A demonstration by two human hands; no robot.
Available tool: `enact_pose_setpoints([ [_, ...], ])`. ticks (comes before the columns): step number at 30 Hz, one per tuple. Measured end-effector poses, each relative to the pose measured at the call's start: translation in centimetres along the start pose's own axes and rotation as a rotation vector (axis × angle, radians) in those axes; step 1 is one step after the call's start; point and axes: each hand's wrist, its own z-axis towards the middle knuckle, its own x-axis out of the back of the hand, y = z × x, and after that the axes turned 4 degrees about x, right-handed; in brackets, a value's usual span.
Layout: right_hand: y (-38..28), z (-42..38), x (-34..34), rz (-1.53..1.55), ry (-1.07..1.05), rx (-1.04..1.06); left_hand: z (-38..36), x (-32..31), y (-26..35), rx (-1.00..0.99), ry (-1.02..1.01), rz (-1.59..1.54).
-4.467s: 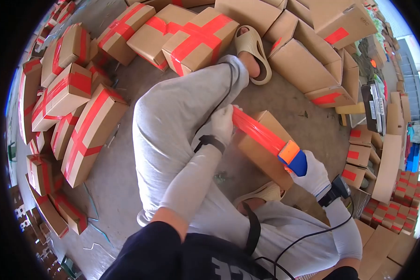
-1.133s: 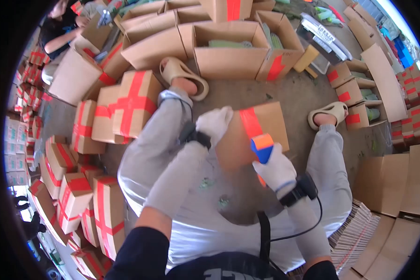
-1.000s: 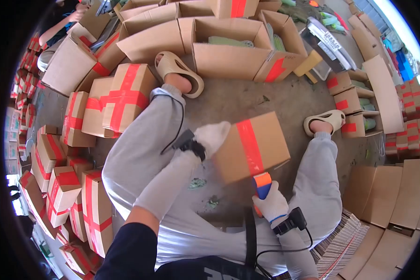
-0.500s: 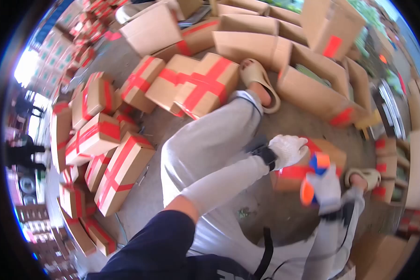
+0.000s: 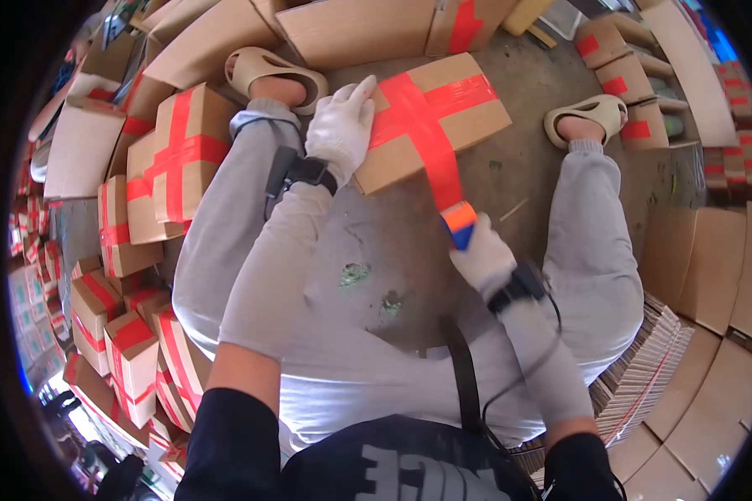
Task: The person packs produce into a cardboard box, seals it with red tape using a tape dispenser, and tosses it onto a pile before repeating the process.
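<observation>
A closed cardboard box [image 5: 401,161] lies on the floor between my feet, with red tape crossing its top. Gloved in white, my left hand [image 5: 341,125] rests at the box's left end, its fingers pressed together; nothing shows in it. My right hand [image 5: 483,255], gloved too, is closed around an orange and blue tape dispenser [image 5: 459,224] below the box. A strip of red tape [image 5: 444,179] runs from the box's near edge to the dispenser.
Taped boxes [image 5: 134,355] are piled at the left. Open cartons [image 5: 359,32] stand along the top, with smaller open boxes [image 5: 635,125] at upper right. Flattened cardboard [image 5: 643,367] is stacked at lower right. My sandalled feet flank the box.
The view has swung to the right and down. My left hand has come onto the box's end. My right hand has drawn the dispenser to the near side, with tape stretched from the box.
</observation>
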Motion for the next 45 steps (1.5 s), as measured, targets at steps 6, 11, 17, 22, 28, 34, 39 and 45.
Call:
enact_pose_setpoints([
  [6, -4.4, 9.9, -1.3, -0.099, -0.049, 0.149, -0.2, -0.5, 0.0, -0.003, 0.050, -0.024],
  [11, -5.8, 13.6, 3.2, -0.262, -0.595, 0.265, -0.4, -2.2, -1.3, 0.010, 0.279, -0.200],
  [17, 2.4, 10.2, 7.1, -0.005, -0.341, 0.150, -5.5, -4.1, -4.7, 1.121, 0.129, -1.506],
  [22, 3.1, 9.2, 19.5, -0.441, 0.287, -0.083, -9.7, -20.7, -12.4, 0.870, -0.125, -1.920],
  [28, 14.5, 40.4, 8.7, 0.577, 0.339, 0.414, -7.4, -14.8, -5.3, 1.213, 0.184, -1.663],
  [34, 28.1, 45.4, 17.5, 0.207, 0.697, 0.397, -4.2, -14.4, -4.1, 1.047, -0.077, -1.365],
  [39, 22.1, 35.4, 24.8, -0.091, 0.853, 0.337, -6.6, -22.4, -0.1, 0.402, -0.195, -0.498],
  [45, 7.7, 16.5, 24.6, -0.023, 0.867, 0.500, -12.9, -13.3, 5.7, 0.804, -0.453, -2.279],
])
